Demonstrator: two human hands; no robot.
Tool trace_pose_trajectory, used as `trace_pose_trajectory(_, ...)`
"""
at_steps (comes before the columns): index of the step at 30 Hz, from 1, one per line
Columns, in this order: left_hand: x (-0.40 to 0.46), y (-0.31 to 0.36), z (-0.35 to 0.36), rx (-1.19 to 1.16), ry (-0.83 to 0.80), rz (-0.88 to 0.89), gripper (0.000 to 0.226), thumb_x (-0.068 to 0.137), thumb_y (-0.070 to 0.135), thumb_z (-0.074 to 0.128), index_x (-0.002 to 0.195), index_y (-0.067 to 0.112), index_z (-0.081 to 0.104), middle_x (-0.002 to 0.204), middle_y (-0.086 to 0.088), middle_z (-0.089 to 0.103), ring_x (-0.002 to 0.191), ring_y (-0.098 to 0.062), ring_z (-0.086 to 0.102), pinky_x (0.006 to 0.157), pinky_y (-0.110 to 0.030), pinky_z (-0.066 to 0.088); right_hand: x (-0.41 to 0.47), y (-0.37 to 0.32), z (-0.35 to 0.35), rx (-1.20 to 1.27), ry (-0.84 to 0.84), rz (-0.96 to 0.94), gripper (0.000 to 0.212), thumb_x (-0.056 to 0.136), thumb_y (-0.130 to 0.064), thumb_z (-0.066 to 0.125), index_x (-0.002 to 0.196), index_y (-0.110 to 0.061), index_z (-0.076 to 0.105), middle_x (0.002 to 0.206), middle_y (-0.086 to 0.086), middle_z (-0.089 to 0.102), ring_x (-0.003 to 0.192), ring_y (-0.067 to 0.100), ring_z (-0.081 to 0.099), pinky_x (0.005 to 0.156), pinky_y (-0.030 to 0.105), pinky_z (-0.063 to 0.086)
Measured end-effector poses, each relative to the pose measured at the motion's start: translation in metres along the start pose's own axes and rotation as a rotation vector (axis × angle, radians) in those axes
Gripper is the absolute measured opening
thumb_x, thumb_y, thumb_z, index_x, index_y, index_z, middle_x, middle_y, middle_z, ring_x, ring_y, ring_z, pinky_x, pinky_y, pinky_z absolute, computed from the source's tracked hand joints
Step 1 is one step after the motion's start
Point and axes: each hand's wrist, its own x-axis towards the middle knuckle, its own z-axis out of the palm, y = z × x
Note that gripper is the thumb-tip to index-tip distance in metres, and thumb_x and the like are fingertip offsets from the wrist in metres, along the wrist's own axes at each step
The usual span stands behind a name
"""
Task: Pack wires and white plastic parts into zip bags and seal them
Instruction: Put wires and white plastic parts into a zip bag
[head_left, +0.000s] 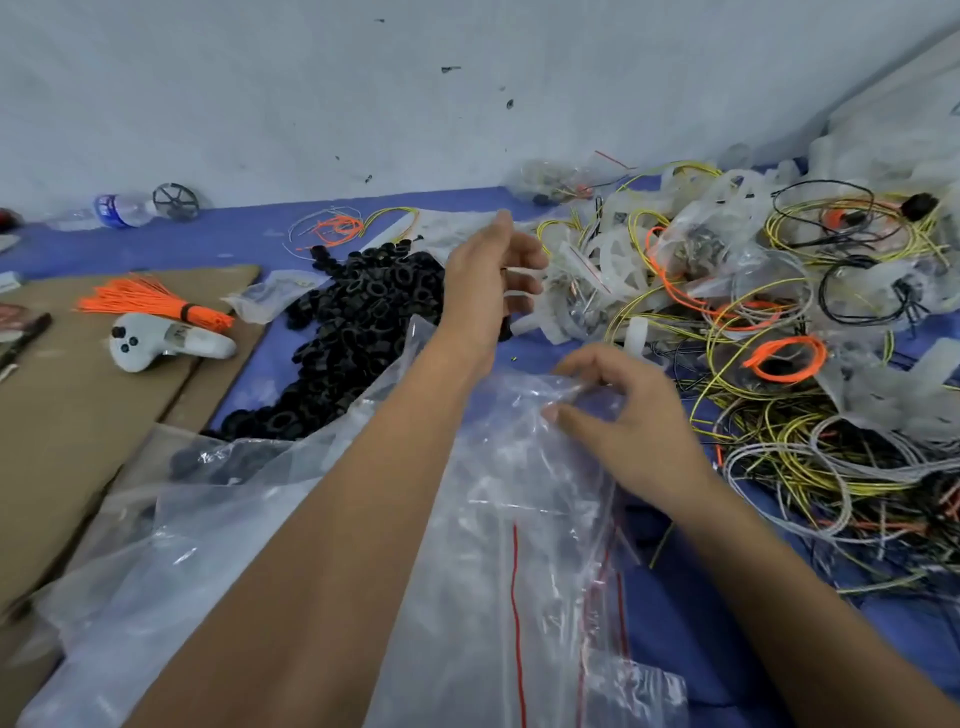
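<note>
The loading step appears to be in hand: a clear zip bag (524, 467) with a red seal line is held at its mouth by the right hand (618, 415), whose thumb and fingers are curled round the crumpled upper edge, so that grip is grasping the bag. The left hand (493, 280) is stretched out beyond the bag, toward the pile of white plastic parts (587, 280), with its forearm lying across the loose plastic. White pieces seem to be caught between its curled fingers, though the view there is blurred and this is offered as likely rather than certain; that grip is therefore judged to be grasping white parts. The tangle of wires (810, 457), yellow, grey, black and orange, lies to the right of the bag, and a heap of black rings (363, 322) lies to its left, beyond the left forearm. Next, the mouth would need to be kept spread by the right hand while the left hand's load is brought back and dropped inside; wires would then be gathered, and the seal pressed closed along its whole length.
</note>
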Motion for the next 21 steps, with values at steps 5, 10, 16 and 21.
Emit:
trace_pose_trajectory(5,-0.021,-0.020,0.012,0.268,-0.024,0.162,0.034,0.108,0.024,0.048,0.080,0.011,0.063,0.074,-0.002,0.066,0.058,-0.014,0.055,0.053,-0.022,0.043,0.002,0.006,0.000,0.139,0.061,0.148,0.049,0.075,-0.006,0.087,0.115,-0.018,0.061,0.063,-0.008,0.057,0.057,0.008,0.051,0.061,0.023,0.045)
trace_pose_trajectory(10,-0.042,-0.052,-0.005,0.662,-0.084,0.260,0.038,0.108,0.031,0.047,0.079,0.015,0.066,0.080,-0.003,0.070,0.073,-0.017,0.062,0.073,-0.040,0.051,0.006,0.012,-0.007,0.455,0.225,0.370,0.054,0.075,0.002,0.084,0.121,-0.013,0.060,0.083,0.003,0.068,0.076,0.013,0.064,0.074,0.030,0.058)
trace_pose_trajectory(16,-0.046,-0.046,-0.028,1.248,-0.254,0.394,0.045,0.109,0.034,0.044,0.067,0.018,0.039,0.061,0.000,0.045,0.065,-0.028,0.050,0.062,-0.045,0.042,0.011,0.016,-0.009,0.582,0.410,0.462,0.043,0.081,-0.007,0.083,0.119,-0.004,0.063,0.091,0.007,0.065,0.082,0.017,0.065,0.080,0.029,0.058)
trace_pose_trajectory(21,-0.030,-0.023,-0.026,1.476,-0.121,0.351,0.036,0.109,0.035,0.040,0.078,0.017,0.046,0.077,-0.005,0.052,0.074,-0.031,0.052,0.064,-0.037,0.036,0.011,0.016,-0.011,0.656,0.212,0.558,0.021,0.092,-0.016,0.074,0.106,0.000,0.071,0.090,0.014,0.072,0.079,0.024,0.070,0.073,0.032,0.058)
